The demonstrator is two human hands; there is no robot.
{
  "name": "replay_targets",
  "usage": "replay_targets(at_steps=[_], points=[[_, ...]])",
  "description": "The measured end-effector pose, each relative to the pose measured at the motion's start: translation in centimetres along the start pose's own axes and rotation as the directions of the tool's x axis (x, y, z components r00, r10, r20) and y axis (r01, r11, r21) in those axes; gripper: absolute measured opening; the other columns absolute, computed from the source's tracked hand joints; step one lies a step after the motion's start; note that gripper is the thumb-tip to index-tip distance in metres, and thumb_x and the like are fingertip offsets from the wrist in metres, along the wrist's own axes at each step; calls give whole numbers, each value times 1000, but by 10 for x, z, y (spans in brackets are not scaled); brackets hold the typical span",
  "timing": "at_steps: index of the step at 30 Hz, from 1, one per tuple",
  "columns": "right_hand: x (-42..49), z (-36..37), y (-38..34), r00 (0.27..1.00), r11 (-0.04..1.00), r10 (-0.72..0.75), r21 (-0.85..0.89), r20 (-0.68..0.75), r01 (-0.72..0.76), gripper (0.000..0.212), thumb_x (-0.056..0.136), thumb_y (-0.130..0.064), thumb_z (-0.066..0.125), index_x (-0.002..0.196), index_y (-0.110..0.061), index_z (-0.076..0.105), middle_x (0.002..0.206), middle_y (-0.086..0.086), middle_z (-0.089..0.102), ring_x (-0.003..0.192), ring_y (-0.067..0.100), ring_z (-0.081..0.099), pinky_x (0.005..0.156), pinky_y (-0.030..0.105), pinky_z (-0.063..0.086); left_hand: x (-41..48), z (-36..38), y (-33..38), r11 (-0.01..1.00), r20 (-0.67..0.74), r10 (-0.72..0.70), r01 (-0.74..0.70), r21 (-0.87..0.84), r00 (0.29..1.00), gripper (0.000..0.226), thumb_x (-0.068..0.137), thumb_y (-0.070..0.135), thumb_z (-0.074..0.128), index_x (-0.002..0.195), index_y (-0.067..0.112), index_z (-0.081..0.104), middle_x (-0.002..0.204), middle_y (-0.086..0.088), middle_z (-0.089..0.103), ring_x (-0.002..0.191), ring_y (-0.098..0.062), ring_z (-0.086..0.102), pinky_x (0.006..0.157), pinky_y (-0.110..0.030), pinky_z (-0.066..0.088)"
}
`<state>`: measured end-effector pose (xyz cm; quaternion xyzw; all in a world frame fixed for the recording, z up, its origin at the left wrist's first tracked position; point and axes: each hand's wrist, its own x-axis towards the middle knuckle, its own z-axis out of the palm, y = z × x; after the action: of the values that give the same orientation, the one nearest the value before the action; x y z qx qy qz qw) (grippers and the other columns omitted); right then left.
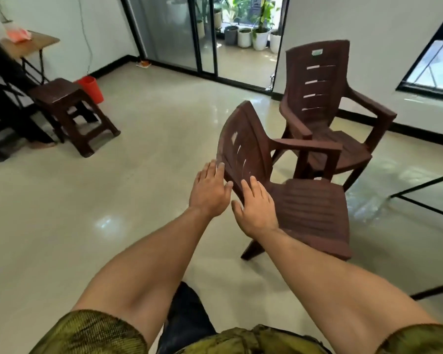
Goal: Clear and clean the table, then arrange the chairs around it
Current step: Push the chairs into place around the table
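A brown plastic armchair (310, 208) stands on the floor in front of me, its slatted back turned to my hands. My left hand (210, 190) is stretched out with straight fingers at the left edge of that back, fingertips at or just short of it. My right hand (256, 208) lies with straight fingers in front of the lower back, where it meets the seat. Neither hand grips anything. A second brown armchair (325, 98) stands upright just behind the first, close to the wall. A black table frame (427, 190) shows at the right edge.
A brown plastic stool (69, 113) stands at the left beside a seated person (8, 98) in dark clothes. Behind it are a red bucket (91, 88) and a wooden table (28, 44) holding an orange item. Glass sliding doors (187, 31) and potted plants lie ahead. The glossy floor is open on the left.
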<state>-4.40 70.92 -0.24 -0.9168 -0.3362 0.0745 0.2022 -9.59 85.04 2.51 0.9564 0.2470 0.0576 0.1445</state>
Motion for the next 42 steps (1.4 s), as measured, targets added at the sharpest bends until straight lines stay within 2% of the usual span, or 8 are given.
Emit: replay_targets(at_steps=[6,13,21,25,32,37,39,42], points=[[129,41,-75,966,963,258,87,-36,-254,64,102,-49,34,157,-18,21,165,12,14,150,30,19,121,43,20,140,-15,-85,978,142,206,-207,-13,968,64,106,44,35,160,14,21,169,-9,14,157,-25,9,126,-42,11],[187,56,-119,811,799,584,151,32,-582,65,104,-49,32,157,-16,16,164,11,18,143,33,33,113,44,32,250,-22,-118,880,297,459,-474,-25,837,66,105,44,38,160,14,20,169,-9,15,156,-26,11,126,-41,13],[227,55,-110,687,675,725,153,45,-722,55,103,-54,25,147,-22,36,139,8,55,122,32,55,95,45,46,314,-5,-90,592,413,744,-805,-40,526,65,106,45,33,160,13,20,170,-6,11,157,-22,6,128,-40,10],[230,58,-117,658,659,752,55,-35,-750,55,101,-60,23,139,-25,44,126,5,62,109,30,61,84,44,48,335,3,-82,480,481,769,-877,1,421,63,105,45,31,158,11,27,159,-11,40,150,-25,30,126,-41,10],[234,65,-119,604,608,774,-43,-188,-793,61,95,-68,17,128,-31,52,117,-6,66,102,22,64,72,38,47,381,17,-59,304,595,777,-950,-72,204,53,103,56,29,120,18,62,121,-7,69,110,-30,63,94,-45,49],[246,76,-132,469,461,843,-94,-263,-882,71,92,-72,9,116,-28,59,106,-6,70,95,20,66,67,36,49,401,28,-71,34,533,845,-988,-152,-52,59,103,59,22,113,21,67,118,-5,71,113,-26,62,99,-43,39],[263,83,-150,397,392,877,-76,-270,-917,69,92,-72,10,111,-26,59,104,-4,70,93,21,66,67,36,49,416,30,-82,-56,499,852,-976,-213,-158,60,102,61,25,129,21,62,135,-4,63,129,-24,51,114,-46,28],[277,94,-166,336,329,904,-71,-264,-942,66,95,-71,12,110,-26,58,106,-3,69,93,21,66,70,37,52,428,27,-101,-97,476,851,-957,-273,-222,68,102,62,25,153,19,39,162,-4,33,153,-22,20,125,-51,3]])
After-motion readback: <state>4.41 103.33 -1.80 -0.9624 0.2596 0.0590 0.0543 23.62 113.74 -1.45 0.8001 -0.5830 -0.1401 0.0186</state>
